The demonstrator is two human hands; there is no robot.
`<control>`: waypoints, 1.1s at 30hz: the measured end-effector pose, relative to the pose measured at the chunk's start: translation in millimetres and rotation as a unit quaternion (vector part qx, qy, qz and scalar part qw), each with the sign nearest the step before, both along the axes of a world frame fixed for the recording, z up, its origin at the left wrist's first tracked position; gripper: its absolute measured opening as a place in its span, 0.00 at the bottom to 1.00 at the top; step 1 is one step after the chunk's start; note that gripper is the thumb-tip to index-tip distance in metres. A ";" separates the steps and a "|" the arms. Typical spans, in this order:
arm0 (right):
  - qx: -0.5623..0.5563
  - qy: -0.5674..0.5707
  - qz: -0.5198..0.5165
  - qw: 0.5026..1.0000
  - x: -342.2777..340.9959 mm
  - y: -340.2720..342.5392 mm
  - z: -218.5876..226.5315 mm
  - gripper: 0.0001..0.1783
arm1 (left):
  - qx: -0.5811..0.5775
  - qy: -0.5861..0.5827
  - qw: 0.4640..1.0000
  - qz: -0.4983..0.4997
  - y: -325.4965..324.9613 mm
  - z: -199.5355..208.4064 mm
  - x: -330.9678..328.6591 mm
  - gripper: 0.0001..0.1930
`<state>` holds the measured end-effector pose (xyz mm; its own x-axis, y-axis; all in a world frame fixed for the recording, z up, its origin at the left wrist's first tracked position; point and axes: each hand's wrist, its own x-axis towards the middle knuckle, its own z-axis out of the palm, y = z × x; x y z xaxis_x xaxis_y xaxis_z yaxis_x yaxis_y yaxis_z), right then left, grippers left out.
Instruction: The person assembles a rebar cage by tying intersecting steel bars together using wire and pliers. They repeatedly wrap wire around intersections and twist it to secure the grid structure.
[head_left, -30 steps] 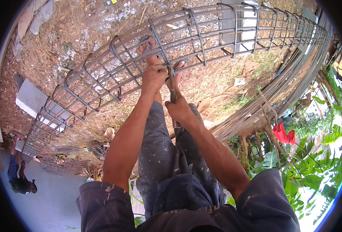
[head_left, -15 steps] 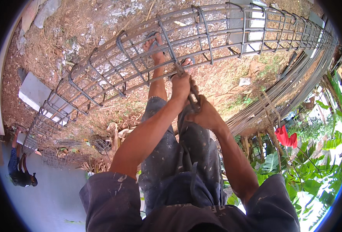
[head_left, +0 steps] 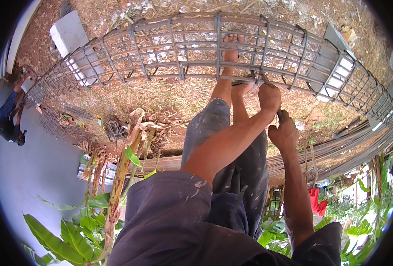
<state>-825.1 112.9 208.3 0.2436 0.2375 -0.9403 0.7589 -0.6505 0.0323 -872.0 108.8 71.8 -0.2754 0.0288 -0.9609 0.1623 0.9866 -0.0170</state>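
Observation:
A long cage of steel reinforcing bars (head_left: 174, 44) with square stirrups spans the view in front of me. At its near lower edge, right of my feet, dark metal pincers (head_left: 264, 78) reach the bars with their jaw end. My left hand (head_left: 269, 98) is wrapped round the pincers close below the jaws. Just below and to the right, my right hand (head_left: 285, 132) is closed on the handle end. Whether wire sits in the jaws is too small to tell.
Pale blocks (head_left: 70, 37) and a grey-white block (head_left: 334, 73) lie under the cage. Loose long rods (head_left: 334, 155) are piled at right. Banana plants (head_left: 67, 235) grow near me. Another person (head_left: 11, 117) is at the far left end of the cage.
My view has swung, so the cage now lies more level across it. Both hands with the pincers appear further right along the cage, still near its lower edge.

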 end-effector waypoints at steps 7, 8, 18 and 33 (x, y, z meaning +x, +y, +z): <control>0.072 0.024 0.105 0.992 20.7 -17.5 -20.9 0.12 | 0.038 -0.112 0.978 0.170 5.5 15.2 -8.7 0.18; 0.027 0.068 0.052 0.996 28.1 -17.7 -27.0 0.11 | 0.061 -0.196 0.959 0.198 3.3 18.8 -20.4 0.15; -0.233 0.120 0.257 0.930 80.3 64.7 -30.8 0.31 | 0.012 -0.165 0.834 0.527 21.0 26.9 36.0 0.11; -0.244 0.201 -0.183 0.931 77.5 27.9 -40.3 0.06 | -0.179 -0.010 0.953 0.243 63.7 54.7 12.7 0.24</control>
